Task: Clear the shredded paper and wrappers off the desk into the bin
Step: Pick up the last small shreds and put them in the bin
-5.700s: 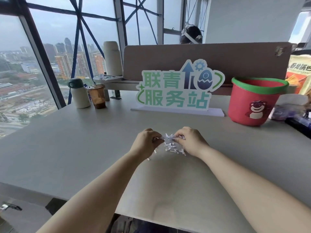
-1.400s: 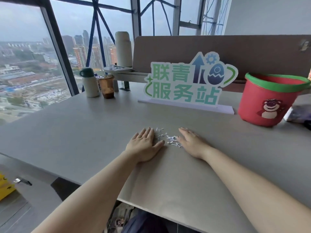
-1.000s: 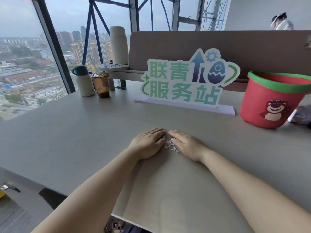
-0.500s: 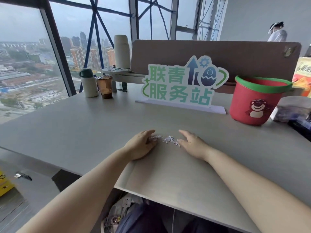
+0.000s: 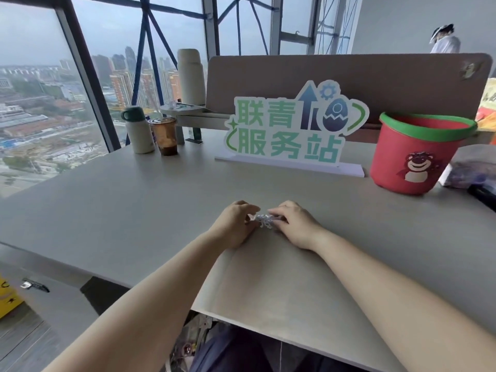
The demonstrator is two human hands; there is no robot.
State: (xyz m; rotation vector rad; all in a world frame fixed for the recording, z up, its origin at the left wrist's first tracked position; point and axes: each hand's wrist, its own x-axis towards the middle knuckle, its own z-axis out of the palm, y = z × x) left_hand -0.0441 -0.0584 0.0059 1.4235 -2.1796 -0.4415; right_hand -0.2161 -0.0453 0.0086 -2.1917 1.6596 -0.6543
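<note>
Both hands lie on the grey desk, very close to each other, and between them is a small heap of shredded paper. The left hand is curled, its fingertips pressing against the left side of the heap. The right hand is also curled, with its fingers bent over the right side of the white strips. So both hands close loosely around the paper from two sides, but I cannot tell if the heap is already lifted or only pushed together on the surface. Far from the right hand, to its right and further back, stands the red bin with a green rim and a bear picture on its wall; it stands upright and well apart from the paper. Directly behind the hands stands a white sign with green characters. Behind the left hand, far back near the window, are a white flask and just beside it a plastic cup with a brown drink.
</note>
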